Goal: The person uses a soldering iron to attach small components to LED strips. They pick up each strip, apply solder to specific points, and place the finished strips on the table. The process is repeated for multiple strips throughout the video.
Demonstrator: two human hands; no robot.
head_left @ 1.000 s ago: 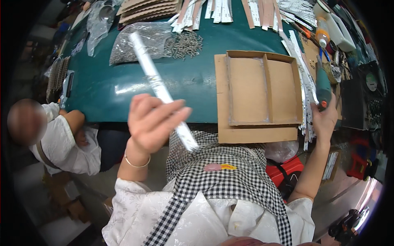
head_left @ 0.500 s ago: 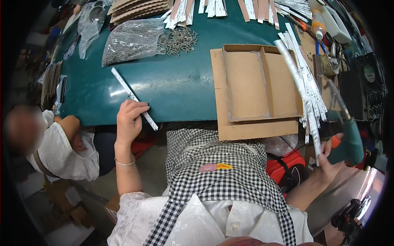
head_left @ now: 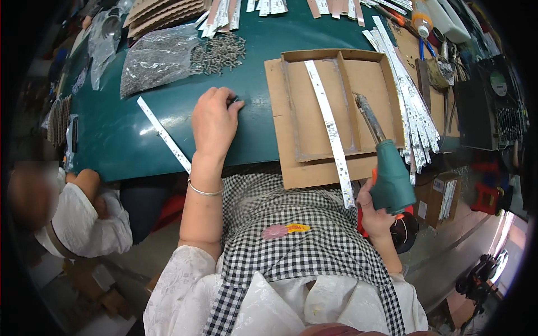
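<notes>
- Since our right hand wraps the handle of a green, pistol-shaped tool, its metal tip points away from our fingers, likely for safety.
- A narrow white strip dotted with components slants over the brown, divided cardboard tray, near end beside the right thumb; we cannot tell whether those fingers pinch it too.
- Our left hand, well apart from the right, is over the glossy green tabletop, fingers bent toward the thumb; whether they close on something small, we cannot tell.
- A second white strip lies beside the left wrist, perhaps laid there for easy reach.
- A heap of small grey metal pieces sits beyond the left hand, presumably placed to be handy.
</notes>
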